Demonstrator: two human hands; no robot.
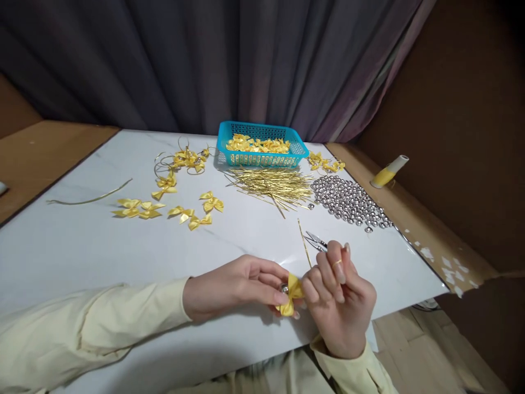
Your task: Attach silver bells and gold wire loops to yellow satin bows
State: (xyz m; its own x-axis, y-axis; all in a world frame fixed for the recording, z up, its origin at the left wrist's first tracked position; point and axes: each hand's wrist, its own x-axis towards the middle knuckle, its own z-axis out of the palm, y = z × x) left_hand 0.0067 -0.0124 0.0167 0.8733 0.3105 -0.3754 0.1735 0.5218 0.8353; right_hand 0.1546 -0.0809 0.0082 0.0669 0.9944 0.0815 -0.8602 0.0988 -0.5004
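My left hand point(246, 287) pinches a yellow ribbon bow point(292, 295) between thumb and fingers, just above the table's front edge. A small shiny silver round piece point(284, 287) sits against the bow by my fingertips. Close on the right, my right hand point(338, 298) is closed with curled fingers beside the bow's edge. What those fingers grip is hidden. A thin gold band point(337, 264) circles one finger. Behind this hand, the blades of thread snips point(315, 241) show, their handles covered. Beside them runs a gold tie point(304, 241), its lower end reaching the hand.
A blue basket point(262, 160) of yellow bows stands at the back. Before it lie a heap of gold ties point(273, 186) and many silver round pieces point(348, 200). Loose bows point(180, 213) and finished-looking looped bows point(188, 158) lie left. A yellow-white cone point(389, 171) stands right.
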